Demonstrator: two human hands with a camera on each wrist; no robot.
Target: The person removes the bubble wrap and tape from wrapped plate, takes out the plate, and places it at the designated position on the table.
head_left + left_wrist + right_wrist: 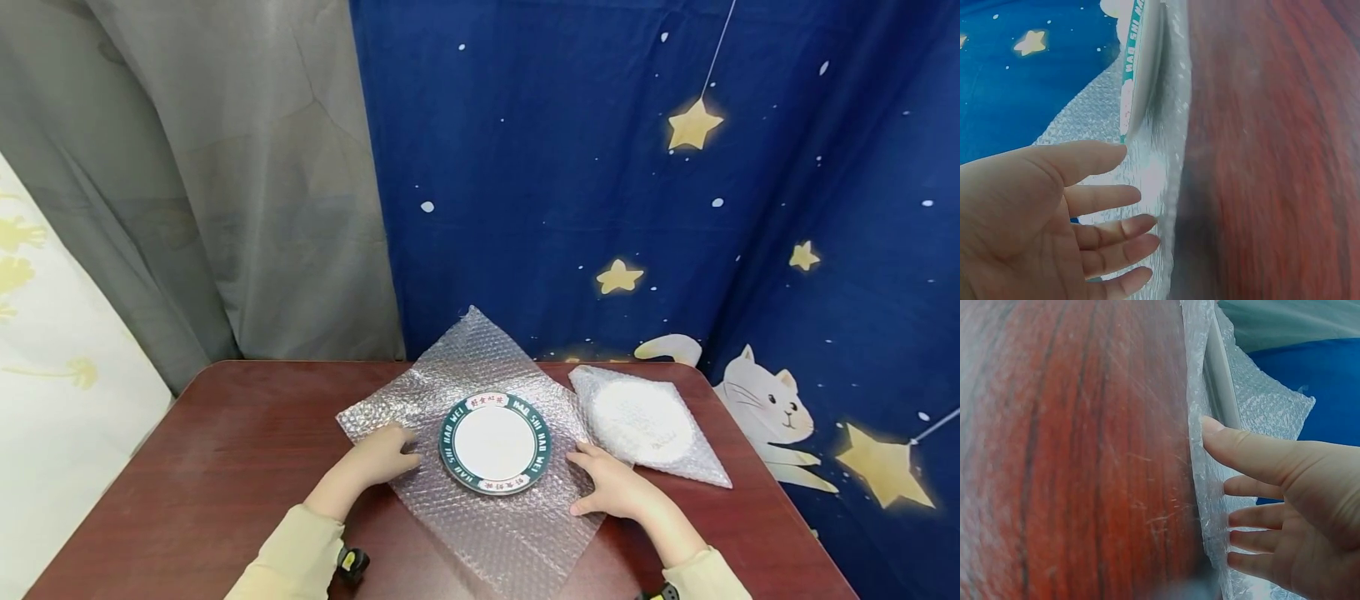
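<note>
the round plate [495,442] (no long axis) lies face up on the bubble wrap [483,529], between the left hand [378,454] and the right hand [615,486], both with fingers relaxed and gripping nothing, neither plainly nearer to it.

The left sleeve [291,557], toward the table's [217,467] left edge, was pale cream, as was the right sleeve [708,577]. A black wrist device [352,563] with a yellow marking showed beside the left cuff [321,520]; the right wrist device [663,593], half seen, seemed to match.
</note>
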